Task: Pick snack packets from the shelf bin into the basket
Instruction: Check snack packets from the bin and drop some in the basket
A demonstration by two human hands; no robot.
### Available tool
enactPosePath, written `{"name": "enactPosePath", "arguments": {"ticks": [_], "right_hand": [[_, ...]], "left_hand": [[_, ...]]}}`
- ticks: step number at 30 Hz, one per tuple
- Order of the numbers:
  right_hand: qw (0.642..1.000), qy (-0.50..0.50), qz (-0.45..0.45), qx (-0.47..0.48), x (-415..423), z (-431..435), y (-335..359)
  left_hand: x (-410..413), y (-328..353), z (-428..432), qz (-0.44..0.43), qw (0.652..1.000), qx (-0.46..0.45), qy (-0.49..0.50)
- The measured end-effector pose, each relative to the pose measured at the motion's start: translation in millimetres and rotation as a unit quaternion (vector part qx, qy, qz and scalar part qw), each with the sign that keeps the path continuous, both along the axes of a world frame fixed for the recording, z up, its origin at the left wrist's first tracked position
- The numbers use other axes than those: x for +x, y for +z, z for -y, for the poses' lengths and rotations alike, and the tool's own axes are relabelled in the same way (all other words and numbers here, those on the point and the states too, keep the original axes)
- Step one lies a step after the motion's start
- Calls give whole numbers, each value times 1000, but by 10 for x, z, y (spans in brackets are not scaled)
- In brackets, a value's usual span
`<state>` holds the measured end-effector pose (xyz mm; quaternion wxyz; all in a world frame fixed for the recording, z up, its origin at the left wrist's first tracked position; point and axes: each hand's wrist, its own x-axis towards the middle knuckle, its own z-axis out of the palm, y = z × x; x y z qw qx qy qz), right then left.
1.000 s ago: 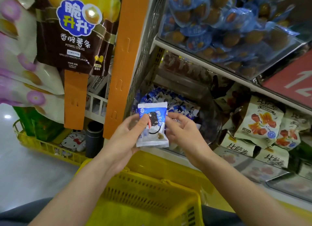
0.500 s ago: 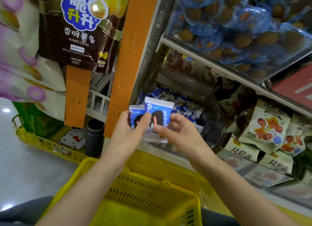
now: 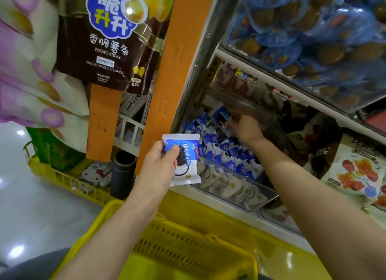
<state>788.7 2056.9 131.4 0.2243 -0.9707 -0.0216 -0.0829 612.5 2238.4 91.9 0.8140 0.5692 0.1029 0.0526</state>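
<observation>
Shelf end seen from the shopper's place, two bare hands at work. The left hand (image 3: 157, 165) is held outside the shelf, above the near rim of the yellow basket (image 3: 188, 248), and grasps one blue-and-white snack packet (image 3: 182, 160), thumb across its face and fingers behind; whether another packet lies hidden behind it cannot be told. The right hand (image 3: 245, 128) reaches into the clear shelf bin (image 3: 234, 173), its fingers curled, and pinches a second packet (image 3: 221, 116), which stands raised above the heap; this hand is blurred. The bin is heaped with many like packets, too many and too overlapped to count. No packet shows inside the basket in the part that is in view.

Surroundings: two orange strips (image 3: 173, 70) hang at the shelf's left edge. One brown potato-stick bag (image 3: 104, 39) hangs on the shorter strip. One upper bin (image 3: 313, 39) of blue-wrapped pieces sits on the shelf above. A second yellow basket (image 3: 52, 175) stands on the floor to the left.
</observation>
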Motion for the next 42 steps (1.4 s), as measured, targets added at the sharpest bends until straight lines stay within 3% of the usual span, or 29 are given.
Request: {"name": "enactPosePath", "arguments": {"ticks": [8,14,22,25,28,32,34,39,42], "right_hand": [[990,66,-79,-98,201,-120,-158],[996,40,-83,15,304,-303,-188],[992,27,-112,-43,396,-358,-252],[993,37,-109,-21,288,-367,-243],[998,39,-43,25,36,-388,-184],[978,82,85,172,-583,-335,-45],[964,116,105,216,-939,-277,1],[965,165,43,201,-1587,-154,-70],[954,170,-27,248,-1776,-176,-228]], "left_hand": [[26,-10,7,18,1000,-1,-5],[51,-23,44,1,1000,-8,-4],[76,-4,95,16,1000,6,-4],[44,19,128,44,999,22,-14],[-7,4,145,44,999,19,-24],[-101,-47,157,37,998,23,-49],[-153,-76,164,40,997,38,-50],[-263,-133,222,36,994,65,-75],[-320,-152,265,54,989,89,-104]]}}
